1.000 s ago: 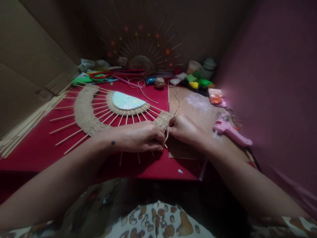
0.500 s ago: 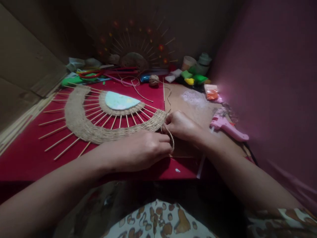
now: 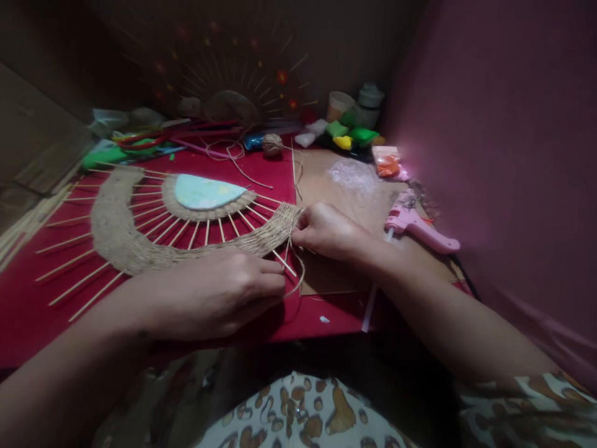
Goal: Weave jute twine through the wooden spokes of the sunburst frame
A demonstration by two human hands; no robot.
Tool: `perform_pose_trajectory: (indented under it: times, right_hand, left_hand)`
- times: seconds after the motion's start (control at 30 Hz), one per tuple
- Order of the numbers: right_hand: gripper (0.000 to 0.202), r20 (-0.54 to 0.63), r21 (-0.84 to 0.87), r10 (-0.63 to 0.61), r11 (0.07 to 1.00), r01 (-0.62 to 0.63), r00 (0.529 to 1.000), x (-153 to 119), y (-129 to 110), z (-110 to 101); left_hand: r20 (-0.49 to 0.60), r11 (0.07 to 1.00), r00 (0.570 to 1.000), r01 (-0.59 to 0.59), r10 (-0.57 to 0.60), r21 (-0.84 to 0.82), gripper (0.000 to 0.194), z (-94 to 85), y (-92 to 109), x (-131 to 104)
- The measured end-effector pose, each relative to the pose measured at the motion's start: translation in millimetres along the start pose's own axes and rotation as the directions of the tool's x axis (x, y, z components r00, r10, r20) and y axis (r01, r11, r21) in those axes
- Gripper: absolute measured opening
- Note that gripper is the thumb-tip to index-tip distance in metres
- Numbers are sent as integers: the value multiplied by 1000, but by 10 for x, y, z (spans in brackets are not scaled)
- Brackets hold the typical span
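Note:
A fan-shaped weaving (image 3: pixel 144 249) of twine on thin wooden sticks lies on the red table, with a pale blue half-disc (image 3: pixel 209 191) at its centre. My right hand (image 3: pixel 326 230) is closed in a pinch at the right end of the woven band. A loose strand of twine (image 3: pixel 302 267) hangs from there and curves down to my left hand (image 3: pixel 233 289). The left fingers are closed on that strand, in front of the band's lower edge; their tips are partly hidden. Bare stick ends stick out between the hands.
Under my right hand lies a brown board (image 3: pixel 326 274). A pink glue gun (image 3: pixel 420 230) rests at the right. Behind are a twine ball (image 3: pixel 273 145), coloured packets (image 3: pixel 362 135), a cup (image 3: pixel 339 106) and scissors (image 3: pixel 140 143). Another stick fan (image 3: pixel 233 106) leans at the back.
My left hand has moved left, away from the right hand, drawing the twine with it. The right hand stays at the band's end. The whole view has shifted somewhat.

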State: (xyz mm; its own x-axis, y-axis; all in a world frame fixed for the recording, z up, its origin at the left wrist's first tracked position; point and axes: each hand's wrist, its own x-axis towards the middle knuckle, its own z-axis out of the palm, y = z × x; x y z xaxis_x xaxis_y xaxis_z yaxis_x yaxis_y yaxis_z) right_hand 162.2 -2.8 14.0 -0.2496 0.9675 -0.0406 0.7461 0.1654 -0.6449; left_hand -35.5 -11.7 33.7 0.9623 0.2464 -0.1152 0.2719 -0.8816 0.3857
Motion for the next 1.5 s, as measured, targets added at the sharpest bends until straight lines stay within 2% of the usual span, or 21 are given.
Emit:
perform_pose_trajectory:
  times: [0.13,0.27,0.33,0.4,0.43,0.5,0.6,0.73,0.83,0.97,1.03,1.13,1.27,1.37,1.43,1.5]
  right_hand:
    - [13,14,-4,-11,1000,11,1000,-15,21,-11]
    - [14,4,-31,-42,999,42,999,-24,35,-12]
    - [14,-2,-55,-37,998,36,999,-29,32,-4]
    - [15,-4,-91,7,996,-7,1000,-36,22,5]
    - [15,-3,-110,29,994,-29,1000,-39,17,10]
    - [15,-4,-142,46,989,-46,999,-43,8,19]
    - [15,-10,-173,36,984,-37,999,-44,9,31]
    - [15,-17,-210,32,977,-35,999,-56,21,54]
    - [16,-35,-239,7,971,-16,999,-79,28,84]
    - [14,-71,-284,-1,959,-19,997,-115,30,120]
    - [14,-76,-299,-6,954,-17,997,-131,29,121]
    - [15,-103,-295,-29,955,-3,994,-147,32,103]
    - [17,-232,-235,-59,972,3,971,-153,60,101]
    - [17,-282,-237,-188,964,122,941,-155,101,145]
    - [16,-269,-262,-272,944,202,924,-153,130,178]
    - [16,-249,-291,-299,930,223,921,-144,156,197]
  left_hand:
    - [-8,992,999,43,-44,-121,23,-123,-80,-49]
    - [-21,952,980,188,-199,-242,22,-222,-255,-111]
    - [-39,876,931,326,-362,-354,22,-232,-346,-166]
    - [-39,724,841,439,-539,-532,26,-197,-419,-237]
    - [-29,625,795,453,-606,-636,27,-165,-448,-273]
    - [-10,426,733,385,-681,-818,25,-92,-492,-335]
    - [-50,213,680,158,-732,-964,16,-11,-537,-362]
    - [-108,7,668,-153,-737,-988,7,11,-589,-290]
    - [-84,-132,654,-275,-752,-952,8,17,-629,-246]
    - [-84,-149,582,-342,-808,-928,8,50,-684,-242]
    - [-96,-131,565,-347,-819,-929,7,72,-705,-244]
    - [-117,-114,573,-352,-811,-929,7,95,-712,-235]
    - [-124,-107,563,-359,-817,-927,9,90,-681,-211]
    - [-113,-114,567,-349,-816,-930,10,81,-661,-199]
    - [-123,-110,581,-350,-805,-930,9,83,-663,-193]
    - [-138,-104,596,-352,-791,-930,8,91,-679,-189]
